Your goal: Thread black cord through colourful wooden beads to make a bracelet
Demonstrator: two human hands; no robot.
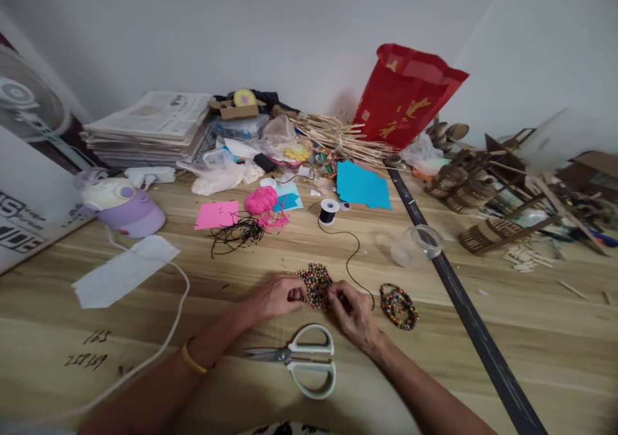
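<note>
A heap of small multicoloured beads [316, 284] lies on the wooden table between my hands. At its left edge is my left hand [282, 295], fingers curled in toward the beads; what they pinch is too small to make out. My right hand [351, 307] touches the right side of the heap, thumb and fingertips pressed together, their contents hidden. Black cord [358, 245] runs from a spool [329, 212] down to beside my right hand. To the right lie coiled bead strings [398, 307]. Scissors with pale green handles [309, 361] rest in front of me, blades pointing left.
A clear round container [418, 245] stands right of the spool. Black cord pieces [236, 234], pink yarn [261, 199] and blue paper [363, 185] lie farther back. A white cable [181, 306] crosses the left side. Small wooden models [487, 229] crowd the right.
</note>
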